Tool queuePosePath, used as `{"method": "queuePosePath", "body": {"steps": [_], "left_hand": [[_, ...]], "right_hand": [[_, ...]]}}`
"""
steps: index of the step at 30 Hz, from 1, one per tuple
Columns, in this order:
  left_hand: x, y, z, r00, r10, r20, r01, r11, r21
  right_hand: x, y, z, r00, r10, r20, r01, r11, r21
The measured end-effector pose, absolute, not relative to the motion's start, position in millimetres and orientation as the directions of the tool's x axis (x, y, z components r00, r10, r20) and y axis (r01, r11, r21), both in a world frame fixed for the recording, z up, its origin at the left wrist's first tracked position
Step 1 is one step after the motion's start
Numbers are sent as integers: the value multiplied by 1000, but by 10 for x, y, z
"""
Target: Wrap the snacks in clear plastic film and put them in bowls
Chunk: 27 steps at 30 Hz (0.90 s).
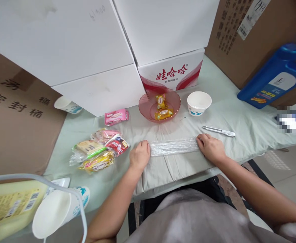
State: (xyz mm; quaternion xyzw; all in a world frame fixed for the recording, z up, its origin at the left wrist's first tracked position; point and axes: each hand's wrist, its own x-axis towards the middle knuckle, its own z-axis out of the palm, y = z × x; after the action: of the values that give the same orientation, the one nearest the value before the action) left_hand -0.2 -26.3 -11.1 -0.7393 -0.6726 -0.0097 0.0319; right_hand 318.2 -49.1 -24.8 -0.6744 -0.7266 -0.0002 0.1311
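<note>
Left hand (139, 156) down flat on one end of a long strip of clear plastic wrap (173, 147), fingers curled onto it. Right hand (210, 147) down on the other end, fingers bent and pressing too. Wrap pulled straight between both hands, lying on the pale green cloth (239, 118) near the front edge of the table.

Just past the right hand, a white box cutter (219, 131) on the cloth, not touched. Behind the wrap, a pink bowl (159, 105) with small yellow snack packs inside. Beside it, a white paper cup (199, 103), standing up. Left of the left hand, a pile of snack packs (99, 150), near but not touching. Farther back, a pink wafer pack (116, 116). At the far right, a blue jug (274, 77) leaning on a brown box.
</note>
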Motion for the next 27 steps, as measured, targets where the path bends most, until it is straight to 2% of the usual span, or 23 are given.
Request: {"method": "queuePosePath", "body": {"steps": [3,6,9,13,15,17,20,23,25,27], "left_hand": [[12,-288,-60,163,960,227,986,-163,-16],[80,-354,-8,231,901,367,967,-256,18],[169,-403,-17,333,891,309,930,-364,45],[206,-375,-50,329,928,177,941,-338,25],[220,-378,-28,309,936,171,946,-320,43],[273,-439,11,308,930,199,940,-330,91],[430,-643,29,414,887,204,862,-454,226],[578,-876,-56,644,750,149,674,-649,354],[623,-983,-145,765,634,112,554,-736,388],[626,-1036,-217,826,559,75,487,-774,405]], "right_hand": [[3216,-476,-263,-184,924,336,946,259,-194],[3231,-468,-283,-242,908,343,910,335,-243],[3219,-471,-278,-246,928,281,897,328,-298],[3196,-557,-221,-248,944,219,836,322,-444],[3173,-661,-186,-207,969,134,779,246,-577],[3135,-794,-149,-158,987,-12,676,99,-730],[3059,-986,-54,-194,956,-219,419,-121,-900],[3000,-1095,116,-433,842,-323,209,-255,-944],[2981,-1108,242,-618,706,-347,168,-313,-935],[2969,-1076,340,-728,591,-347,133,-376,-917]]}}
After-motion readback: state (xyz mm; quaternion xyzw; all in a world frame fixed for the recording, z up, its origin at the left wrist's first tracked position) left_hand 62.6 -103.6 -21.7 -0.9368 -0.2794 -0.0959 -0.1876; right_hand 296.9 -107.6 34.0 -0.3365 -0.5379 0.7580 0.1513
